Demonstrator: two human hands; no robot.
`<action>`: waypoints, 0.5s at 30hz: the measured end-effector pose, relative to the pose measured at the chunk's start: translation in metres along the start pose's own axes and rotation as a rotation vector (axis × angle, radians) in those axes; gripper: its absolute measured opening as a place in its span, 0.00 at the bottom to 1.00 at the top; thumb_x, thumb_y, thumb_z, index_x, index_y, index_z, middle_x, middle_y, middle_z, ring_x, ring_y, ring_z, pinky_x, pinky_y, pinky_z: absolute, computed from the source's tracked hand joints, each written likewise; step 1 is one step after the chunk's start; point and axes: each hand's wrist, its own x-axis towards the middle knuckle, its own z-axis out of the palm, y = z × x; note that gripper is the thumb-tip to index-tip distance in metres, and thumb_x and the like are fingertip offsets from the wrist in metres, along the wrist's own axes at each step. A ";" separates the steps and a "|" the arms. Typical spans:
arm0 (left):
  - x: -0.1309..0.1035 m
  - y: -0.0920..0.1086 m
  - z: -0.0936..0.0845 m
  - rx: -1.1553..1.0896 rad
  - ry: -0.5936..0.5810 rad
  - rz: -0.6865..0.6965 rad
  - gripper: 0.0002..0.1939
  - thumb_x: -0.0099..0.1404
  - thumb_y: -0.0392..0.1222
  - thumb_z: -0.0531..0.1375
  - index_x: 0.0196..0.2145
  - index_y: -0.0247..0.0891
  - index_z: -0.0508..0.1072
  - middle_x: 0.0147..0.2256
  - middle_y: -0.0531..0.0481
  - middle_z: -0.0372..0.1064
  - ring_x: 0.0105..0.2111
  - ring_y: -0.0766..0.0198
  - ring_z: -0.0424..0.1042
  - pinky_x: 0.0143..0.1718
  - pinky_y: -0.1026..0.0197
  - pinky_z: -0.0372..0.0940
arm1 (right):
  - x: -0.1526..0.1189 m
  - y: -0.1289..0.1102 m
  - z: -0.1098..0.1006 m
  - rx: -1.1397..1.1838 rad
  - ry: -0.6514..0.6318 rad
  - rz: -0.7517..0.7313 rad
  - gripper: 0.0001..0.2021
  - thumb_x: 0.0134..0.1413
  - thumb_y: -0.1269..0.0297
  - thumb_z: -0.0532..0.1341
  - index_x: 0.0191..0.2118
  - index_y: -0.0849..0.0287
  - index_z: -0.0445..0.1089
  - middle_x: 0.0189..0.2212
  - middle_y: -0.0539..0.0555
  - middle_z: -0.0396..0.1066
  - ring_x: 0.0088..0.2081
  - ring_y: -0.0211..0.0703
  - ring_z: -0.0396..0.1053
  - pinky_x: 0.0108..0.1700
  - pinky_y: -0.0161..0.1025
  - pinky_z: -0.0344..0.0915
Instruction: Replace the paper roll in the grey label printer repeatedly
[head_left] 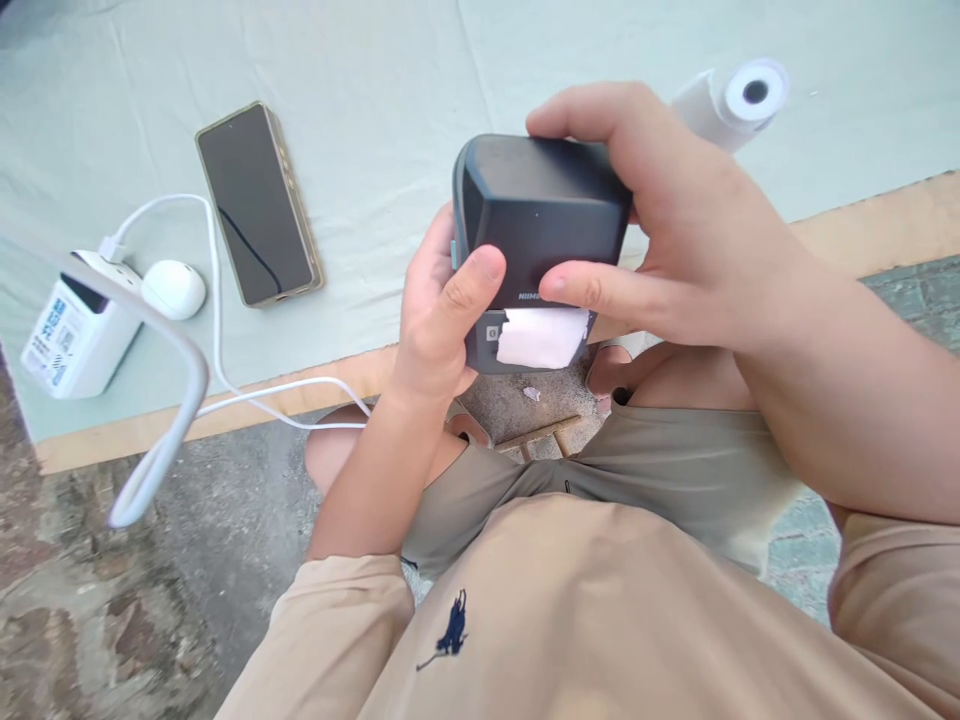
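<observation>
A dark label printer (545,235) is held up between both hands, over the table's near edge. "NIIM" lettering, upside down and partly covered, shows on its face. Around the printer's left side wraps my left hand (442,310), its thumb on the face. My right hand (675,210) grips the other side, fingers over the far top edge and thumb beside the lettering. A torn-edged piece of white paper (543,338) lies across the printer's near end. The fingers behind the printer are hidden.
A phone (259,205) lies left on the pale tablecloth (375,90). Beside it are a white power bank (90,320) and a white earbud case (174,289). White cable (217,290) loops over the table edge. A white paper roll (739,100) lies right, past my right hand.
</observation>
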 end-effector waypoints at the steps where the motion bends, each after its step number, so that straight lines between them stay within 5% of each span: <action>1: 0.001 0.001 0.000 -0.013 -0.001 -0.014 0.16 0.64 0.54 0.58 0.43 0.42 0.69 0.38 0.48 0.72 0.58 0.52 0.68 0.60 0.51 0.64 | 0.000 0.001 0.000 -0.010 0.017 -0.015 0.32 0.59 0.46 0.54 0.61 0.64 0.53 0.60 0.53 0.58 0.61 0.32 0.60 0.65 0.32 0.61; 8: 0.003 0.006 -0.005 -0.073 0.030 -0.056 0.15 0.65 0.51 0.51 0.38 0.40 0.73 0.35 0.50 0.73 0.56 0.52 0.70 0.58 0.52 0.66 | -0.003 0.002 -0.001 0.078 0.119 -0.150 0.26 0.60 0.63 0.51 0.60 0.74 0.49 0.61 0.61 0.53 0.65 0.34 0.54 0.72 0.37 0.55; 15: 0.003 0.012 -0.001 -0.127 0.107 -0.069 0.13 0.67 0.40 0.50 0.35 0.37 0.74 0.30 0.53 0.70 0.35 0.66 0.74 0.52 0.60 0.67 | -0.003 0.007 0.000 -0.026 0.032 -0.244 0.31 0.60 0.55 0.52 0.63 0.65 0.43 0.65 0.55 0.49 0.69 0.33 0.48 0.73 0.33 0.48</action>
